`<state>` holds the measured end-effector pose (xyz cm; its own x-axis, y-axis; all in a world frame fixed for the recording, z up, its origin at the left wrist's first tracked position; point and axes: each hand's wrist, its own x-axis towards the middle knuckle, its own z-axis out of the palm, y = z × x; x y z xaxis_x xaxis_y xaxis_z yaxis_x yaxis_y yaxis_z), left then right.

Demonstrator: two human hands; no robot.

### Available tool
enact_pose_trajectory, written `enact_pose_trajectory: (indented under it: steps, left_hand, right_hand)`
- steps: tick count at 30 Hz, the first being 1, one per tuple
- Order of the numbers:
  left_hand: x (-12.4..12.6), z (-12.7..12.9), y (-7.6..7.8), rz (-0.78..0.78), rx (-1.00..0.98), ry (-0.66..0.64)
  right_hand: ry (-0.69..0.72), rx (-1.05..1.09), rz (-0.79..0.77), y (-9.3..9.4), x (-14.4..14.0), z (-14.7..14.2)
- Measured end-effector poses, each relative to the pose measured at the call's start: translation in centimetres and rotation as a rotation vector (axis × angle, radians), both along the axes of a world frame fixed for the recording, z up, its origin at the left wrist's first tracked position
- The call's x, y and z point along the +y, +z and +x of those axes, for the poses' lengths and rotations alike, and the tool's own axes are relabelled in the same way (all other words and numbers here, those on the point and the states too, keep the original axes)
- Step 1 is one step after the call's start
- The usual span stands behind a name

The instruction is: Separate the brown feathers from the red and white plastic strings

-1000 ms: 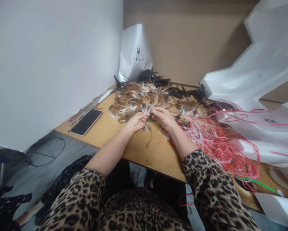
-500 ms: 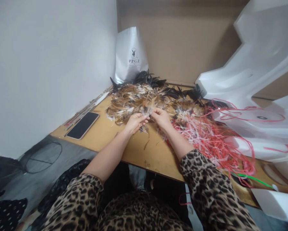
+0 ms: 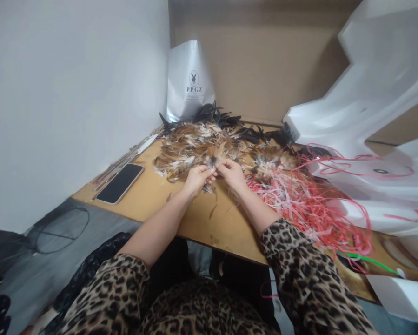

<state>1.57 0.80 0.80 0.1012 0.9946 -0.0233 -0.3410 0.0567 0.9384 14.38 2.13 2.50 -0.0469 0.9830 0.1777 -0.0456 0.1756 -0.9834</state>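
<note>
A small brown feather (image 3: 217, 151) stands up between my two hands, its lower end pinched at the fingertips. My left hand (image 3: 198, 178) is closed on it, thumb against fingers. My right hand (image 3: 231, 172) pinches close beside, almost touching the left. Just beyond them spreads a pile of brown and white feathers (image 3: 184, 151), with black feathers (image 3: 209, 113) along its back edge. A few loose feather bits lie on the table below my hands. Exactly where the fingers meet the feather is too small to make out.
On the yellow-brown table (image 3: 209, 223), a phone (image 3: 121, 183) lies at left by thin sticks (image 3: 125, 155). A heap of red and pink ribbons (image 3: 306, 204) is at right, beside white foam pieces (image 3: 369, 177). A silvery bag (image 3: 188, 79) stands at the back.
The feather between my fingers shows more brown and stands more upright, where pale fluff showed before. My right hand has shifted slightly left and down. The pile looks the same.
</note>
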Motion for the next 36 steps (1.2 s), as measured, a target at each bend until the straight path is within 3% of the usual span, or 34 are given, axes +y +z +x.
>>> enact_pose_trajectory:
  steps: [7, 14, 24, 27, 30, 34, 36]
  left_hand:
    - [0.0, -0.1, 0.0, 0.050, 0.031, 0.000]
    - [-0.1, 0.0, -0.2, 0.038, 0.074, -0.006]
    - [-0.2, -0.2, 0.2, 0.068, 0.101, -0.013]
    - [0.1, -0.7, 0.6, 0.044, 0.048, 0.075]
    - [0.6, -1.5, 1.0, 0.010, -0.061, 0.171]
    - [1.0, -2.1, 0.8, 0.038, -0.118, 0.210]
    - [1.1, -2.2, 0.7, 0.040, -0.119, 0.222]
  right_hand:
    - [0.104, -0.015, -0.040, 0.9, -0.4, 0.4]
    - [0.056, 0.039, -0.093, 0.7, -0.5, 0.1]
    - [0.111, 0.030, -0.086, 0.8, -0.3, 0.5]
    - [0.108, -0.015, -0.064, 1.1, 0.1, 1.2]
    - [0.172, -0.255, 0.004, 1.5, 0.4, 2.2]
    - [0.388, -0.792, 0.172, 2.2, -0.6, 2.3]
    - [0.372, -1.063, 0.264, 2.5, -1.7, 1.5]
